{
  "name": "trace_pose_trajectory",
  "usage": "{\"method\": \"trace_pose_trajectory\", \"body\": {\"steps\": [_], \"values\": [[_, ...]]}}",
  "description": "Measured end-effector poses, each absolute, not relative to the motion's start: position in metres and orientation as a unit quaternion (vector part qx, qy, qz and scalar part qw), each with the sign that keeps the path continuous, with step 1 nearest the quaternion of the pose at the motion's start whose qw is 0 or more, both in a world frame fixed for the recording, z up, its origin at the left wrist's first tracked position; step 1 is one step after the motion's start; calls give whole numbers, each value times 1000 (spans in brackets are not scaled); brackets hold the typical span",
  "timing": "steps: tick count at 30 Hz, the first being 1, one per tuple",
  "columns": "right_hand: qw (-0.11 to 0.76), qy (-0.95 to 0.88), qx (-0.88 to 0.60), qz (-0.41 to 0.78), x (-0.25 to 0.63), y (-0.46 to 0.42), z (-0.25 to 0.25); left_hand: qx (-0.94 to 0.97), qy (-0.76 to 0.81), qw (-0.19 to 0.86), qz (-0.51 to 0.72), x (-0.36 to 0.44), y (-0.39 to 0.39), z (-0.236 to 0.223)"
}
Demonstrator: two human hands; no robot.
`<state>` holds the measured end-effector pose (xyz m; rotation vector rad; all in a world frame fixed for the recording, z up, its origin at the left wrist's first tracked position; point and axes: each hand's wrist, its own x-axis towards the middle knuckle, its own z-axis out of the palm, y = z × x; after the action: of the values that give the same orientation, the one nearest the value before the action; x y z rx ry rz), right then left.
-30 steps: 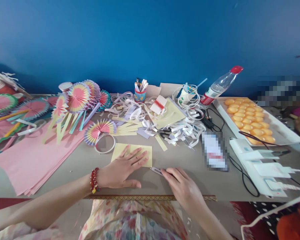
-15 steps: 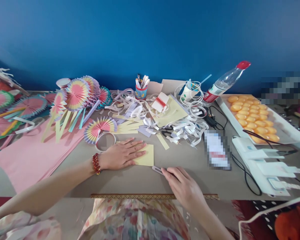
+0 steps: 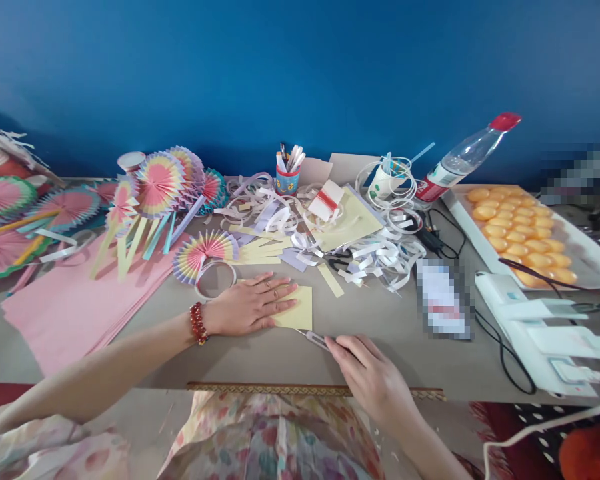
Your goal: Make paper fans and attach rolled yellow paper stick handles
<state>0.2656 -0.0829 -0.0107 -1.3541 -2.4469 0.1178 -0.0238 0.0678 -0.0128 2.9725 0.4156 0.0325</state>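
Note:
My left hand [image 3: 253,304] lies flat, fingers stretched out, pressing on a yellow sheet of paper [image 3: 300,309] on the grey table [image 3: 380,333]. A red bead bracelet [image 3: 198,323] is on that wrist. My right hand [image 3: 373,377] is closed round the handle of a small craft knife [image 3: 316,339], whose tip sits at the lower right edge of the yellow sheet. A roll of tape [image 3: 215,279] lies just beyond my left hand.
Pink paper sheets [image 3: 75,307] and folded paper fans [image 3: 160,183] lie at the left. Curled white strips [image 3: 375,257], scissors [image 3: 343,261], a pen cup [image 3: 286,177], a bottle [image 3: 463,160], a tray of orange pieces [image 3: 523,230] and a power strip [image 3: 535,330] fill the rest.
My left hand slid further over the yellow sheet and now covers most of it. The knife tip moved in to the sheet's lower right edge. The camera shifted slightly.

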Motion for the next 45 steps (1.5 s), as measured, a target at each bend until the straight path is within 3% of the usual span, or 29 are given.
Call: {"method": "trace_pose_trajectory", "body": {"steps": [45], "values": [[181,-863,-469,53,222,-76,-14,988,137,76,5,-25,68,-12]]}}
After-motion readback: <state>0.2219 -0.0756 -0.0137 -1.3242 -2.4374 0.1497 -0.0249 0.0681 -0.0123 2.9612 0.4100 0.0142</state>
